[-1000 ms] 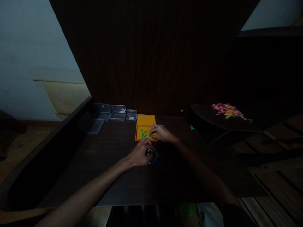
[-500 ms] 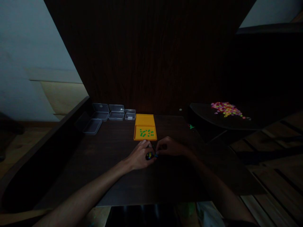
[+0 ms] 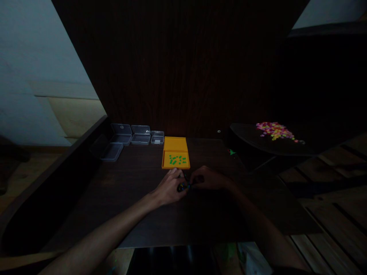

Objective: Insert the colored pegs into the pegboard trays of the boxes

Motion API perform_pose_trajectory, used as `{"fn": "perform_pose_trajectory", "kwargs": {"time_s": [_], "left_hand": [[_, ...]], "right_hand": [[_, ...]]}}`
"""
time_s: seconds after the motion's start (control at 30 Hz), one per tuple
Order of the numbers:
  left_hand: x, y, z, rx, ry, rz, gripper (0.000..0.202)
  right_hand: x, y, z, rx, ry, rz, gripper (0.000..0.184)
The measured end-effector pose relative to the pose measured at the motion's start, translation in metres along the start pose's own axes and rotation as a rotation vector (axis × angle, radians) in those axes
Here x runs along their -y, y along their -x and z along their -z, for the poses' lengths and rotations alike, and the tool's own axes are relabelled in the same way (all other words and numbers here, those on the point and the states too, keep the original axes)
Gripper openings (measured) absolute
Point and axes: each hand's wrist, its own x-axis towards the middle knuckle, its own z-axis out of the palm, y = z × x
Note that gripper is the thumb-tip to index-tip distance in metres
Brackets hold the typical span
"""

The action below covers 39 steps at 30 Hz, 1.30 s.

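In the dim head view, my left hand [image 3: 169, 188] is closed around a small dark object [image 3: 181, 187] with yellow and blue marks; its kind is too dark to make out. My right hand [image 3: 211, 178] has its fingers pinched at the right end of that object, close to the left fingertips. What exactly sits between the right fingers is lost in shadow. Just beyond my hands lies an open yellow case [image 3: 175, 144], with several small green pieces [image 3: 173, 162] scattered in its near half.
Open clear plastic boxes [image 3: 141, 139] stand along the table's back left, beside a raised side panel [image 3: 71, 152]. A small green item [image 3: 231, 152] lies near the right back. Multicoloured small pieces [image 3: 276, 131] are heaped on a dark curved shelf [image 3: 246, 133] at right.
The dark object has turned slightly in my fingers, and a dark part now shows by my right fingertips. Both hands stay in nearly the same place.
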Motion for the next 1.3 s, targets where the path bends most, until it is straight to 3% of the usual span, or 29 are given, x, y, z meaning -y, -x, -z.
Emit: {"fn": "perform_pose_trajectory", "kwargs": {"time_s": [0.57,1.1,1.3], "left_hand": [[0.006,-0.002,0.006,0.015,0.095,-0.039,0.008],[0.004,-0.001,0.003,0.044,0.128,0.015,0.007],[0.006,-0.003,0.013,-0.051,0.190,-0.001,0.007]], "right_hand": [[0.001,0.001,-0.001,0.033,0.030,-0.007,0.017],[0.000,0.004,0.001,0.067,0.054,-0.076,0.020],[0.005,0.004,0.001,0.008,0.053,-0.082,0.015]]}}
